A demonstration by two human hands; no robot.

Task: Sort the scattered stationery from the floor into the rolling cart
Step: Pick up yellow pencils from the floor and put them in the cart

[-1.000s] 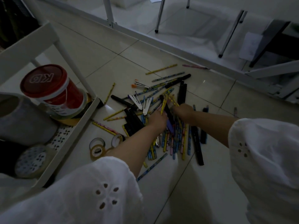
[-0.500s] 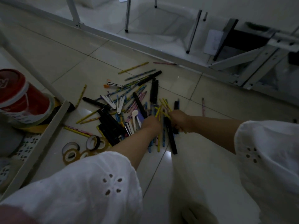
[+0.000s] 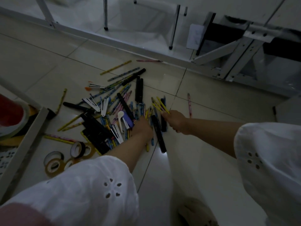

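Fanning forward from right hand (image 3: 176,122), yellow pencils (image 3: 160,105)

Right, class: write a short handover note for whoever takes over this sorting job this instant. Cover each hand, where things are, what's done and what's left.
Hands: the right hand grips a few yellow pencils. The left hand is down in the pile of pens and pencils, with its fingers hidden.
Things: the tape rolls lie on the floor beside the cart, at the left.
Done: only those yellow pencils are gathered.
Left: the pile, the black markers, the tape rolls and the stray pencils all go into the cart.
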